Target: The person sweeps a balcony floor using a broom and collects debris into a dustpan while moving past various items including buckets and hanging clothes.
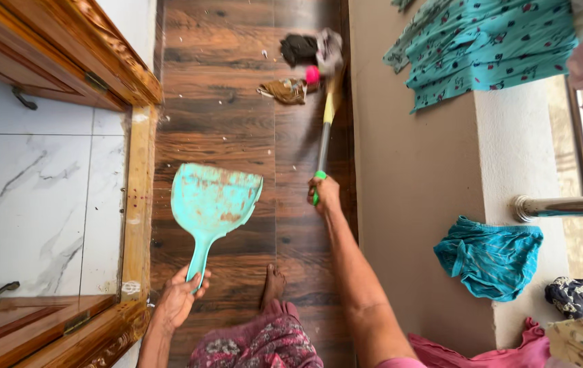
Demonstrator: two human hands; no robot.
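Dustpan point(213, 201) gripped in left hand point(181, 298), broom point(325, 116) gripped in right hand point(324, 193), above dusty wood-plank floor point(237, 123) beside doorway point(138, 204).

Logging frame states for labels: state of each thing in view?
Left hand: closed on the dustpan handle.
Dustpan: teal, dirty, held above the floor.
Right hand: gripping the broom handle.
Broom: head at the rags.
Rags: crumpled on the floor.
Wooden door: open.

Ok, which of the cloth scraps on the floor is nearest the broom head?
The grey scrap, right at the broom head; the black one and brown one lie further left.
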